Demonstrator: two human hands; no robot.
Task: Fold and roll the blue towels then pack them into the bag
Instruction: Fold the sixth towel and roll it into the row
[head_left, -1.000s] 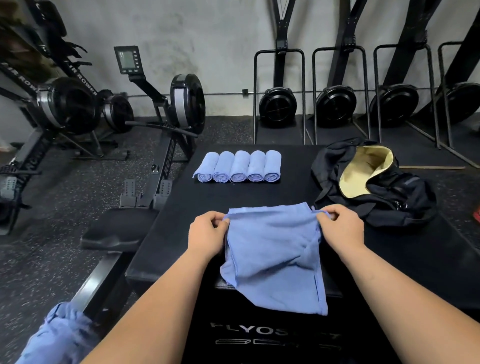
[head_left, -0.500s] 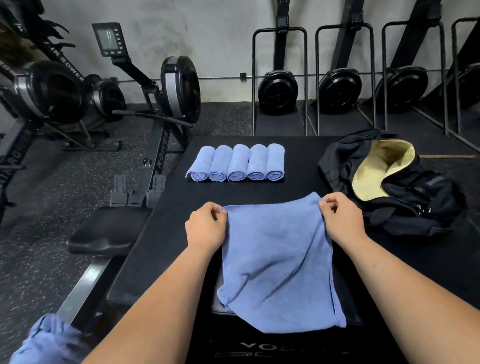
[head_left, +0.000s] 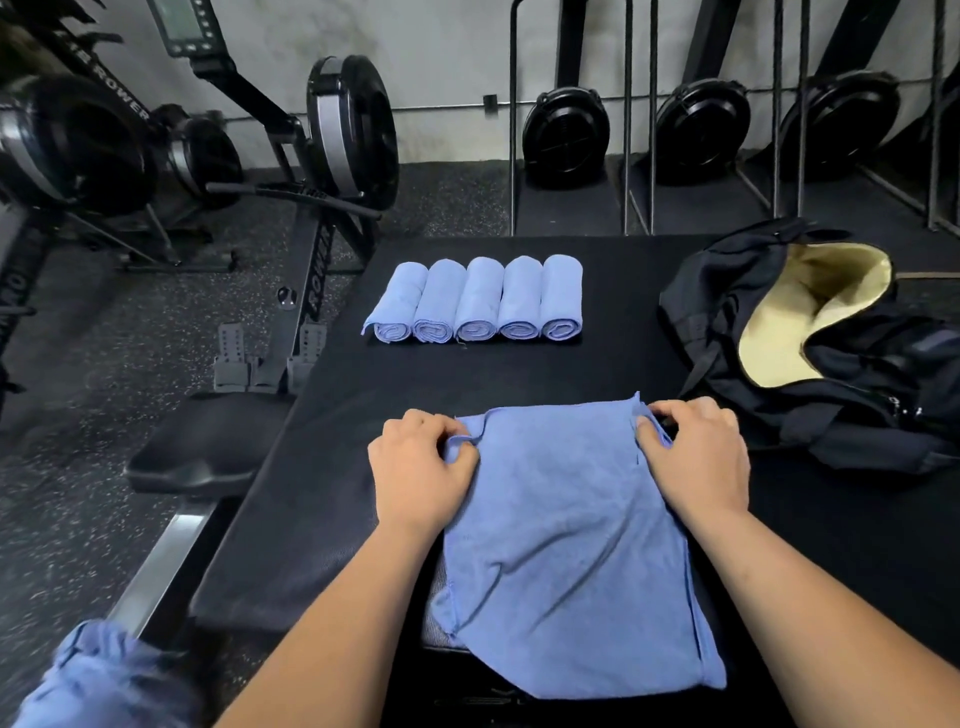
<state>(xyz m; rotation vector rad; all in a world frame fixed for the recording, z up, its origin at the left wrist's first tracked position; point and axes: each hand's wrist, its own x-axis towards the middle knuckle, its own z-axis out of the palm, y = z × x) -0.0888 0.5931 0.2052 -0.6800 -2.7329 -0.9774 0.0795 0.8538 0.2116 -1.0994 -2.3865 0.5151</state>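
Observation:
A blue towel (head_left: 566, 540) lies spread on the black box top (head_left: 623, 364), its near end hanging over the front edge. My left hand (head_left: 421, 467) pinches its far left corner and my right hand (head_left: 696, 457) pinches its far right corner. Several rolled blue towels (head_left: 475, 300) lie side by side in a row at the far middle of the box. The black bag (head_left: 841, 353) sits at the right with its mouth open, showing a pale yellow lining.
A pile of loose blue towels (head_left: 98, 680) lies at the lower left, off the box. A rowing machine (head_left: 311, 218) and its seat (head_left: 208, 441) stand to the left. Upright rowers (head_left: 566, 135) line the back wall.
The towel's far edge has come down onto the box top and both hands have lowered with it, still holding the corners. The camera has tipped downward and closer.

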